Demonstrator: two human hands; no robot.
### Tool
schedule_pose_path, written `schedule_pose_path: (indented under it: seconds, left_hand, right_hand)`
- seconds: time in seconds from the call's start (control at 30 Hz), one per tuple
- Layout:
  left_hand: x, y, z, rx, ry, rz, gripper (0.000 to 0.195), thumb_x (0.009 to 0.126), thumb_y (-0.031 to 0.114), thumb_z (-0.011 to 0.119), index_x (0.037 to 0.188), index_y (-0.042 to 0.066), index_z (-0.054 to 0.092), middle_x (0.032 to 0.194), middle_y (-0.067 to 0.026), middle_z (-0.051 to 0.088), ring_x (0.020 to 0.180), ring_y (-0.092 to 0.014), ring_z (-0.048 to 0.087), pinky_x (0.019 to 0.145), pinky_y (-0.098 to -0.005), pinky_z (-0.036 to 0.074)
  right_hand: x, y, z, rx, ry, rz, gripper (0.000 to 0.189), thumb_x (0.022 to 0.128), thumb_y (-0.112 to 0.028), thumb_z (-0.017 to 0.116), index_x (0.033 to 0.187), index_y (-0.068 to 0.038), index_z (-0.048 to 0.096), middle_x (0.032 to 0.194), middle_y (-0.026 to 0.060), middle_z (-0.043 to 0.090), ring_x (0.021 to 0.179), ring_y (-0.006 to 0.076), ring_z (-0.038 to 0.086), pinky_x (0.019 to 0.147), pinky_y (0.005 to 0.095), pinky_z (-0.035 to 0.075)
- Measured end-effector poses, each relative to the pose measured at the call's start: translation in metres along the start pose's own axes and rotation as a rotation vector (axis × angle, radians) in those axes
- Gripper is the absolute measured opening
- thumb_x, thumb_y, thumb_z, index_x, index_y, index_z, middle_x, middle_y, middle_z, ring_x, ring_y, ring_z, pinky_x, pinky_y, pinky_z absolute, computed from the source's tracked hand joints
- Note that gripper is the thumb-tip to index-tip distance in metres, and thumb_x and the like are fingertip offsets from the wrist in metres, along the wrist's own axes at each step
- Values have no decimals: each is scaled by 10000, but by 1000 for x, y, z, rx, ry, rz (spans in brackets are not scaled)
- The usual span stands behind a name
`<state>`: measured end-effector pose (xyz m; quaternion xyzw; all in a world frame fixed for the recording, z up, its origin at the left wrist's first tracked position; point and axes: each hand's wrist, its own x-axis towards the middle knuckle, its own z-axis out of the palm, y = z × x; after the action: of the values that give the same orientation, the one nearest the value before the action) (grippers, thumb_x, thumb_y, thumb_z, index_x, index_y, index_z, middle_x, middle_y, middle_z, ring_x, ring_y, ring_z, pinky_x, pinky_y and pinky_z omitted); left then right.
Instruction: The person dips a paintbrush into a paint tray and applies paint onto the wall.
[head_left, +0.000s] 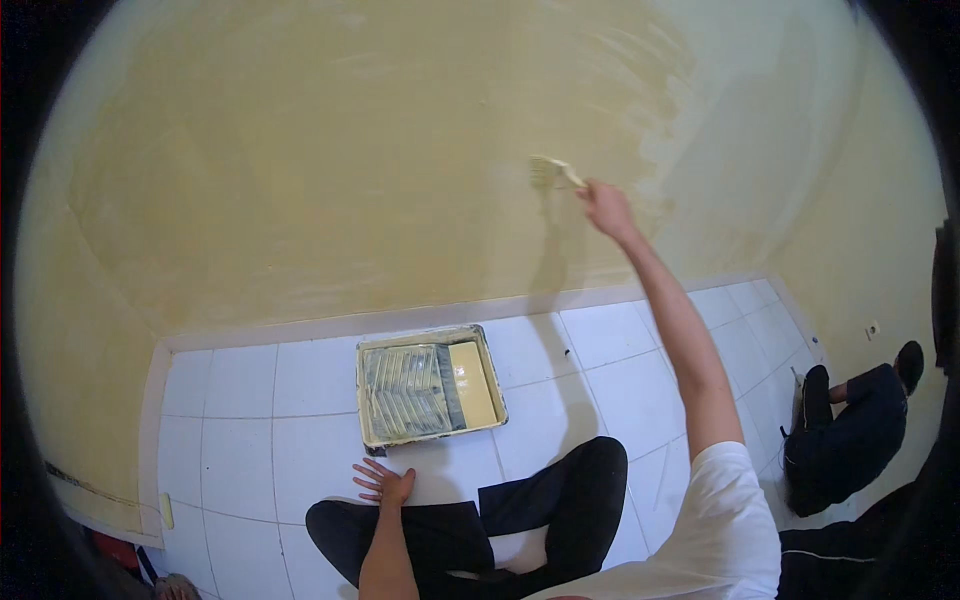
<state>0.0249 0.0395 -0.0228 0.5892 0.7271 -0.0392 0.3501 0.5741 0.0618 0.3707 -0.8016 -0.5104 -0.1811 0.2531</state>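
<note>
My right hand (606, 208) is stretched out to the wall, shut around the handle of a paint applicator (553, 166). Blur hides whether its pale, broad head is a brush or a small roller. The head is at the yellow-painted wall (390, 180). My left hand (386, 482) holds nothing; its fingers are spread beside my knee, just below the paint tray (439, 386). Ribs smeared with paint fill the tray's left part. Pale yellow paint (474, 386) pools in the well on its right.
White floor tiles (236, 457) meet the wall at a pale skirting (300, 322). A pale yellow bar-shaped object (166, 510) lies at the left. Dark clothing or a bag (847, 442) rests near the right wall, below a socket (872, 330). Part of a foot (176, 587) shows bottom left.
</note>
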Motion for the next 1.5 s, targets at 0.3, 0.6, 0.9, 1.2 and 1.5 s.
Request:
schedule_pose_path:
  seconds: [0.3, 0.6, 0.9, 1.2, 1.5]
  left_hand:
    - [-19, 2, -23, 28, 28, -27, 1253, 667, 498, 676, 1426, 74, -226, 1460, -190, -326, 1329, -443, -289, 1034, -646, -96]
    - [-18, 11, -23, 20, -13, -1, 1239, 685, 489, 666, 1418, 69, -240, 1450, -188, -346, 1318, -454, -302, 1020, -650, -119]
    - [-10, 4, -12, -5, -32, 12, 1268, 671, 497, 678, 1408, 71, -262, 1436, -197, -366, 1301, -455, -332, 1010, -663, -119]
    - [-4, 3, -7, 26, -30, 13, 1256, 677, 485, 667, 1404, 58, -264, 1423, -218, -375, 1295, -474, -328, 1014, -666, -103]
    - [-9, 9, -9, -37, -18, 25, 1266, 672, 466, 685, 1402, 64, -269, 1422, -184, -394, 1297, -439, -350, 1005, -645, -149]
  right_hand:
    - [-25, 148, -33, -260, 179, 485, 185, 812, -130, 547, 850, 22, 646, 809, 244, 643, 800, 395, 631, 700, 468, 501]
    - [2, -37, 58, 245, 277, 110, 180, 835, -107, 517, 749, 40, 579, 685, 239, 594, 663, 383, 609, 532, 475, 452]
    - [-4, -168, 24, 147, -158, -165, 210, 879, -251, 533, 947, -67, 608, 843, 175, 650, 808, 362, 629, 687, 486, 486]
    - [22, 111, -78, -122, 184, 199, 308, 857, -284, 547, 997, -26, 639, 898, 226, 643, 875, 386, 615, 761, 469, 470]
    - [-52, 294, -81, -226, 395, 759, 237, 816, -159, 503, 791, 43, 625, 609, 157, 614, 530, 257, 631, 504, 395, 504]
